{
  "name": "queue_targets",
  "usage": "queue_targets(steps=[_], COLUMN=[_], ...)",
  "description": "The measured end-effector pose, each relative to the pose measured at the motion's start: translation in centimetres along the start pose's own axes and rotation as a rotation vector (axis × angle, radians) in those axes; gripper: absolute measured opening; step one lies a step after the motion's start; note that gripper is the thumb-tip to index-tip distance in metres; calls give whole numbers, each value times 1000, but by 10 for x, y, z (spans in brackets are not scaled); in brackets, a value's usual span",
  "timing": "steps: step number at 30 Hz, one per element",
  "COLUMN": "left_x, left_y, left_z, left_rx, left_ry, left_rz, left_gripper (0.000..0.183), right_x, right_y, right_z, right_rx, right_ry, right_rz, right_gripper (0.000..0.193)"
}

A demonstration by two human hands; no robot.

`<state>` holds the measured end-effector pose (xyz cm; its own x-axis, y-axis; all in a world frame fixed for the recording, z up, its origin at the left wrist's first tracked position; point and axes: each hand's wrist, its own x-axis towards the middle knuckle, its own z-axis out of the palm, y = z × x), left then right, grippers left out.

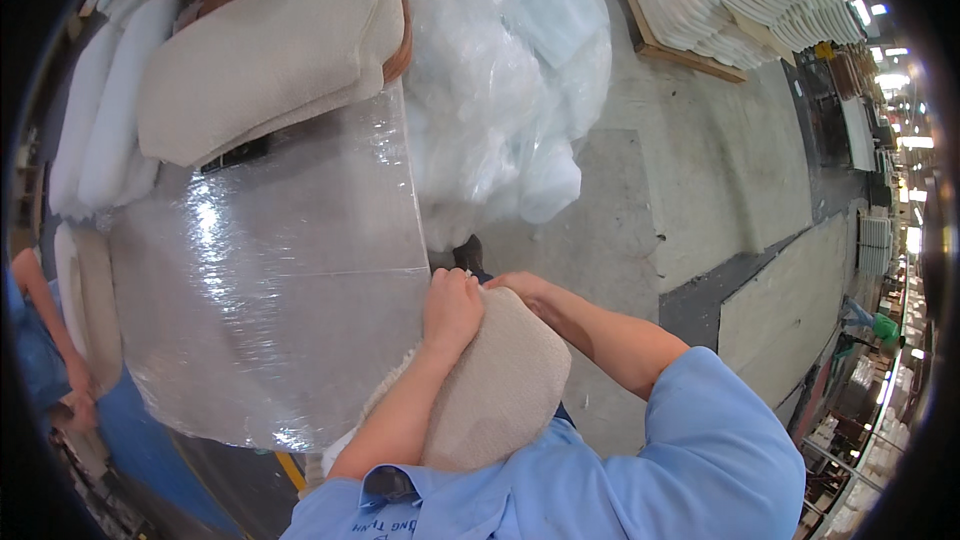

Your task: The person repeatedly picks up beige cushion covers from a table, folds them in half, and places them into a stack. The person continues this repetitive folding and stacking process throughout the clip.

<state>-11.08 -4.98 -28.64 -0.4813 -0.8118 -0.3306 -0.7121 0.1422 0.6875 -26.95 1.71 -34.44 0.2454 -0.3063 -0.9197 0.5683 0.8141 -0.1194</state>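
A beige fabric cushion is held against my body, its far end pointing away from me. At that far end my left hand is closed with its fingers bunched on the fabric edge. Right beside it, my right hand pinches the same end, its fingertips partly hidden behind the cushion's edge. My left forearm lies across the cushion's left side, covering part of it. A whitish strip of fabric shows beyond that forearm.
A table wrapped in shiny clear film stands at my left. Stacked beige cushions lie on its far end. Beyond me sits a big clear bag of white filling. White pads are piled on a pallet. Another person's arm shows at far left.
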Motion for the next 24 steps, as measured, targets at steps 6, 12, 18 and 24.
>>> queue_targets(steps=[6, 12, 18, 24], left_x=[-8, -8, -8, -7], left_y=[7, 9, -9, -10], left_z=[-34, -34, -20, -19], left_rx=[31, -62, -97, -157], left_ry=[-158, -188, -52, -49], left_rz=[-19, -71, 44, 39], left_gripper=[38, 35, 27, 23], right_x=[-36, -36, -28, -11], right_y=[-1, 7, 0, -3], right_z=[4, 15, 25, 16], right_rx=[71, 90, -27, 36], right_ry=[-171, -83, 7, -36], right_rz=[-116, -231, -168, 23], right_gripper=[24, 18, 15, 12])
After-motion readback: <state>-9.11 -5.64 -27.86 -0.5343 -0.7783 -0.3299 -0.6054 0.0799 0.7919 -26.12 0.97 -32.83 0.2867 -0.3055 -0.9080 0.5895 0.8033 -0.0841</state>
